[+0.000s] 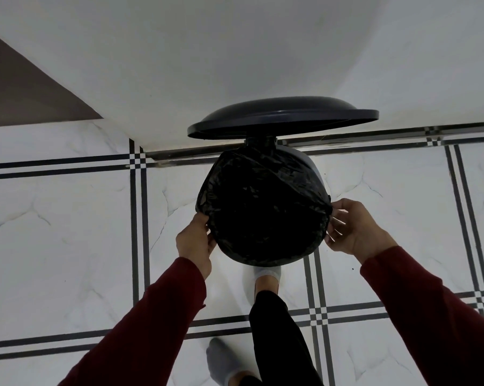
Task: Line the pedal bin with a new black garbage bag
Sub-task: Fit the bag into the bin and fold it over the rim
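1. While a socked foot seems to press the pedal, hidden under the bin, the round dark plastic lid stands raised beyond both hands.
2. The crinkled black plastic garbage bag sits between the hands, its mouth folded over the rim of the round pale pedal bin.
3. The left hand pinches the bag's edge at the rim; the right hand does likewise opposite, fingers partly spread.
4. I judge the step to be seating the overhang. Next: tug it evenly down, then release the lid onto the white tiled floor bin.
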Demonstrator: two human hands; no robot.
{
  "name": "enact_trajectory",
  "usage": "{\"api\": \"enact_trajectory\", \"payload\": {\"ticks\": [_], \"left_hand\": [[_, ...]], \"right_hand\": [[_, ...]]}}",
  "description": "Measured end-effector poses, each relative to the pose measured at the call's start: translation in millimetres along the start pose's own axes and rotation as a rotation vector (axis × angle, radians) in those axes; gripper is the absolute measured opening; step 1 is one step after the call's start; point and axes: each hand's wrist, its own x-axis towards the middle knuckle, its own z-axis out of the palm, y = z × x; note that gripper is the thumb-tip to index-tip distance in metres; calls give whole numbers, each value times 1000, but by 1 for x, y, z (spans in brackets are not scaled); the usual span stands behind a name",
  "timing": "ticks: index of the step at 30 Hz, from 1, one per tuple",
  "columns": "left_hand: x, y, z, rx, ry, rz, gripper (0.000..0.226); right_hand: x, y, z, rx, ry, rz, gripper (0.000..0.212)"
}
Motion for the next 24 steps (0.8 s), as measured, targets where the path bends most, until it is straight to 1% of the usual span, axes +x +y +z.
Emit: {"api": "enact_trajectory", "payload": {"ticks": [3,5,7,10,12,14,16,17,18,19,20,21,22,23,24], "left_hand": [[-1,0,3,-4,-9,38,16],[2,1,5,35,9,41,20],[6,2,6,78,41,47,19],[6,3,8,78,53,26,21],[4,4,11,57,62,18,18],[4,4,14,40,81,31,15],[4,4,16,60,76,50,19],[3,4,16,58,82,45,20],[3,5,16,40,77,25,18],[2,6,16,18,70,0,15],[3,7,15,5,60,-17,13],[4,9,14,3,51,-21,13],[5,10,13,8,50,-10,14],[6,11,12,5,62,7,15],[6,12,12,-3,70,15,13]], "right_hand": [[-1,0,2,-58,14,-56,4],[-4,3,4,-101,26,-90,7],[-6,6,6,-132,39,-125,8],[-9,8,9,-138,50,-191,9],[-9,7,12,-73,23,-186,6],[-5,7,13,28,26,-153,7],[0,9,15,145,28,-128,8],[3,11,15,195,24,-105,4],[2,12,16,221,17,-90,11],[2,12,15,220,16,-75,22],[-1,11,15,204,28,-77,30],[-7,9,17,160,36,-85,31],[-14,7,17,82,65,-114,26],[-20,5,18,-28,121,-178,16],[-24,6,18,-178,223,-298,10]]}}
